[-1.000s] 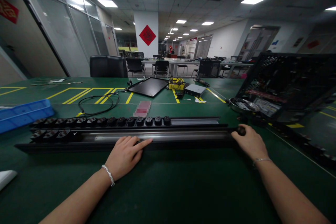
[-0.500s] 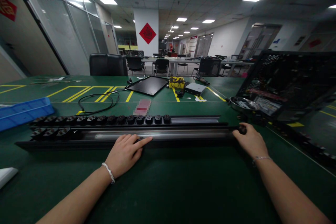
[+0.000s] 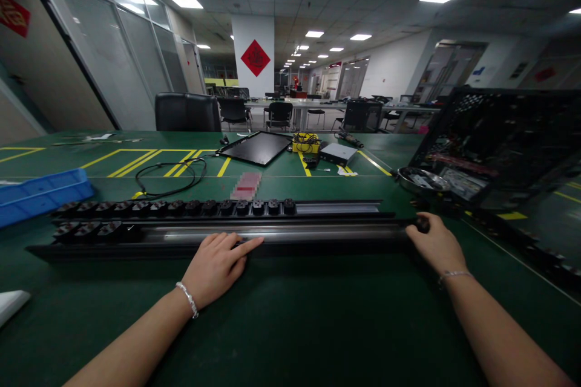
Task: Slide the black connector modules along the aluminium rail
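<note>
Two long black power strip rails lie across the green table in front of me. The near rail [image 3: 295, 234] has a bare metal channel and a few black socket modules [image 3: 86, 230] at its left end. The far rail [image 3: 336, 208] carries a row of several socket modules [image 3: 181, 207]. My left hand [image 3: 218, 266] rests flat on the near rail's front edge at mid-length, fingers stretched out to the right. My right hand [image 3: 433, 245] is closed around a small black round piece [image 3: 422, 225] at the near rail's right end.
A blue bin [image 3: 40, 193] stands at the left, a coiled black cable [image 3: 167, 178] behind the rails. Further back lie a flat black panel [image 3: 256, 148], a yellow box [image 3: 305, 144] and a grey device [image 3: 336, 154]. A black open chassis [image 3: 494, 145] and a metal bowl [image 3: 420, 180] crowd the right side.
The view tilted up slightly after the first frame. My right hand shifted a little to the right at the rail's end. My left hand stayed put.
</note>
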Demonstrator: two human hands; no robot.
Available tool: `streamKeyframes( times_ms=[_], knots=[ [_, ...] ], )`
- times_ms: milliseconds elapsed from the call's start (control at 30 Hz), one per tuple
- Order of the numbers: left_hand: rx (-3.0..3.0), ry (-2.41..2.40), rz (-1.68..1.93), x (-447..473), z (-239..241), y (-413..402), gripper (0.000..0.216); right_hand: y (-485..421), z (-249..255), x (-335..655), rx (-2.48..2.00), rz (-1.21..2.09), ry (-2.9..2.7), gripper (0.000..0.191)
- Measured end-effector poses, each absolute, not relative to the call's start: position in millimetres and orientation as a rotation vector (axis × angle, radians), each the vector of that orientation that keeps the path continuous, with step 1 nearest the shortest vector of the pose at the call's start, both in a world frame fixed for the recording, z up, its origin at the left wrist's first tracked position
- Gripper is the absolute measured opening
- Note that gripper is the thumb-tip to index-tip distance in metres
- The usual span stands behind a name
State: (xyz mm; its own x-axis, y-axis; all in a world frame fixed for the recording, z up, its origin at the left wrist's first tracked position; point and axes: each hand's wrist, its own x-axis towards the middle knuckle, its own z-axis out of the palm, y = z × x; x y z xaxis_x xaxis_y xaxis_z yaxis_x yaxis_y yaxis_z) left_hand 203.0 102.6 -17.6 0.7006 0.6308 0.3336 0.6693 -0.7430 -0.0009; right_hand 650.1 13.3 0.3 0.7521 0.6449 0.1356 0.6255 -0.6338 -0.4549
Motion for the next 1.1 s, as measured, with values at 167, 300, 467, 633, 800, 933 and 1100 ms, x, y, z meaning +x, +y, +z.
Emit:
streamKeyframes(
  times_ms=[167, 300, 467, 633, 800, 933, 1100],
  knots=[
    [-2.773, -1.048, -0.487, 202.9, -19.3, 103.7, 0.05, 14.7, -1.6, 652.1, -2.488, 0.057, -0.911, 0.056],
    [-2.773, -1.047, -0.483, 202.9, -18.2, 103.5, 0.05, 14.6, -0.7, 652.0, -2.491, 0.075, -0.908, 0.056],
    [-2.766, -1.046, -0.489, 203.3, -16.7, 102.5, 0.05, 13.8, 0.0, 651.9, -2.491, 0.072, -0.906, 0.056],
    [-2.767, -1.045, -0.492, 203.4, -16.6, 102.7, 0.05, 13.1, 0.8, 649.6, -2.473, 0.011, -0.931, 0.056],
    [-2.779, -1.054, -0.48, 203.2, -15.9, 102.4, 0.049, 12.6, 2.5, 648.4, -2.469, -0.005, -0.936, 0.06],
    [-2.772, -1.038, -0.495, 203.6, -15.6, 102.4, 0.048, 12.7, 1.5, 651.0, -2.466, -0.011, -0.952, 0.061],
    [-2.759, -1.029, -0.513, 203.8, -16.1, 102.6, 0.049, 14.0, -5.1, 657.1, -2.45, -0.042, -0.92, 0.058]
  ],
)
